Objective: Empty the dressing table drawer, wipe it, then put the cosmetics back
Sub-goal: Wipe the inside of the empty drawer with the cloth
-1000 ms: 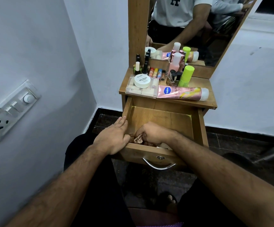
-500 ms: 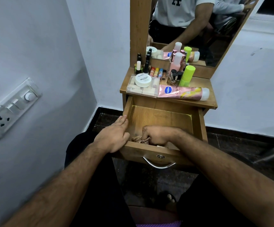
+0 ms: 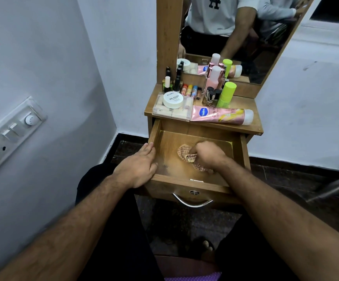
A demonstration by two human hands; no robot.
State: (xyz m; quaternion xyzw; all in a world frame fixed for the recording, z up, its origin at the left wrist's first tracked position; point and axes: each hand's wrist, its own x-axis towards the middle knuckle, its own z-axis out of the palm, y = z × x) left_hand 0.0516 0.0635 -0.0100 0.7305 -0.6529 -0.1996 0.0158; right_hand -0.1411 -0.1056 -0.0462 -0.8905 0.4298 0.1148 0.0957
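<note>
The drawer (image 3: 237, 151) stands pulled out and holds no cosmetics; only a cloth (image 3: 186, 154) lies on its wooden floor, so the step in hand looks like the wiping. The right hand (image 3: 209, 154) has its grip curled round the bunched cloth, pressing it down near the middle of the drawer floor, with a loose fold sticking out toward the left and far side. The left hand (image 3: 138, 166) rests on the drawer's left wall near the front corner, fingers laid along the rim and thumb inside, apparently steadying it.

Unwiped floor lies on the left, between the cloth and the left hand, and along the far edge under the counter (image 3: 253, 126); the drawer's long axis runs left to right, so sideways strokes should cover it best. The right hand is the one placed for this.

The cosmetics wait on the counter: a pink tube (image 3: 221, 115) lying on its side, a clear box (image 3: 160, 110) with a white jar (image 3: 173, 100) on it, and a green bottle (image 3: 226, 94).
</note>
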